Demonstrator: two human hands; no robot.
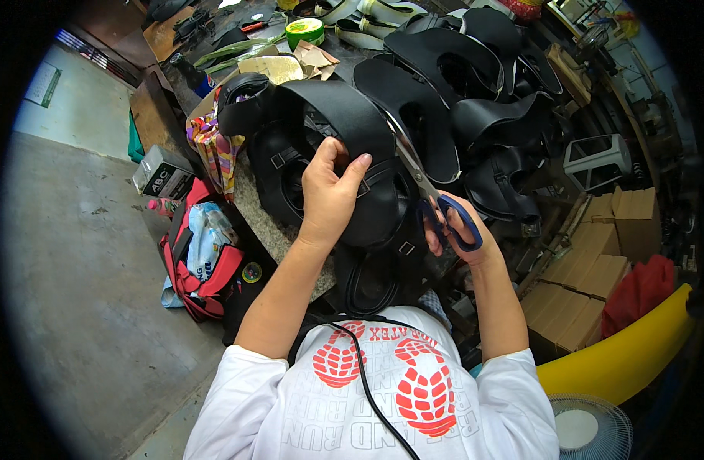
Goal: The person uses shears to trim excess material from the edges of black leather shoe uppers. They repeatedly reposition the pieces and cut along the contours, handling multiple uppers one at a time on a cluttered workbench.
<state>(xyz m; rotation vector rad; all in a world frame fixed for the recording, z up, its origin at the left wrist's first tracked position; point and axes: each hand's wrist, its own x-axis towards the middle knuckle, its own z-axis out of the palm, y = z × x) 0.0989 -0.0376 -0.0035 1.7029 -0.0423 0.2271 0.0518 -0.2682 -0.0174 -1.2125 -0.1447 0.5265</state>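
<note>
My left hand [329, 195] grips the lower edge of a curved black leather-like piece [343, 113], thumb on its front and fingers curled behind. In my right hand [475, 244] is a pair of scissors [418, 172] with dark blue handles, fingers through the loops. The blades point up and lie along the right end of the piece; whether they touch it I cannot tell. Below and behind my left hand sit black items with straps and buckles [379, 203], partly covered by the piece. More curved black pieces [413, 115] are heaped just beyond the scissors.
A green-and-yellow round tin [304, 32], a dark bottle [192, 75] and paper scraps stand at the far left of the table. A red bag [206, 264] sits to my left. At right are cardboard boxes [586, 280], a yellow curved object [624, 356] and a fan [590, 429].
</note>
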